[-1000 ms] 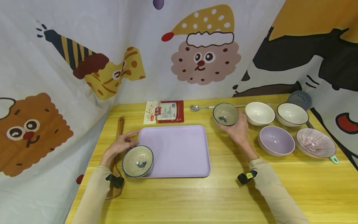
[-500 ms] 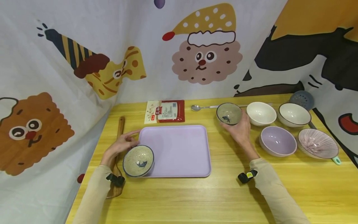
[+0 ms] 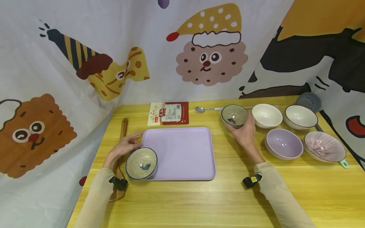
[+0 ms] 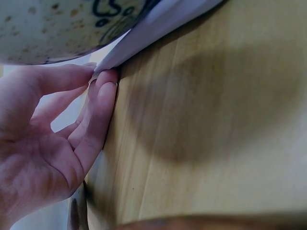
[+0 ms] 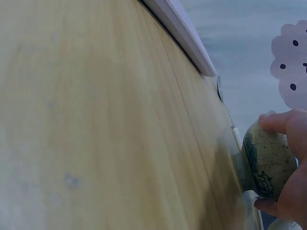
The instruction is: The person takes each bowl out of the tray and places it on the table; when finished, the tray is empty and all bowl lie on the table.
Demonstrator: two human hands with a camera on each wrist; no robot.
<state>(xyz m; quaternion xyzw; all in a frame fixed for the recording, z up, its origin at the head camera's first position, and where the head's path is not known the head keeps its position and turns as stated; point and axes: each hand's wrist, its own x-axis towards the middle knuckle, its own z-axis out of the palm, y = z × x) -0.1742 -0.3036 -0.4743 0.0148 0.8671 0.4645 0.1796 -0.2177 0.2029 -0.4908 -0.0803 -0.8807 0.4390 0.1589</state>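
A lilac tray (image 3: 182,148) lies on the wooden table (image 3: 199,202). On its front left corner sits a speckled bowl with a fish mark (image 3: 141,163). My left hand (image 3: 128,144) lies just behind that bowl. In the left wrist view its relaxed fingers (image 4: 103,96) touch the tray's edge (image 4: 158,24) under the bowl (image 4: 57,24). My right hand (image 3: 240,125) grips a second speckled fish bowl (image 3: 234,115), tilted, right of the tray. The right wrist view shows thumb and fingers curled round this bowl (image 5: 261,153), low over the table.
Right of the held bowl stand a white bowl (image 3: 266,115), a dark-rimmed white bowl (image 3: 300,116), a lilac bowl (image 3: 283,144) and a pink ribbed bowl (image 3: 324,146). A metal spoon (image 3: 205,109) and red packet (image 3: 168,113) lie behind the tray. A wooden spatula (image 3: 123,126) lies left.
My right hand has carried its bowl a little to the right, closer to the white bowl. The left hand and its bowl have stayed put.
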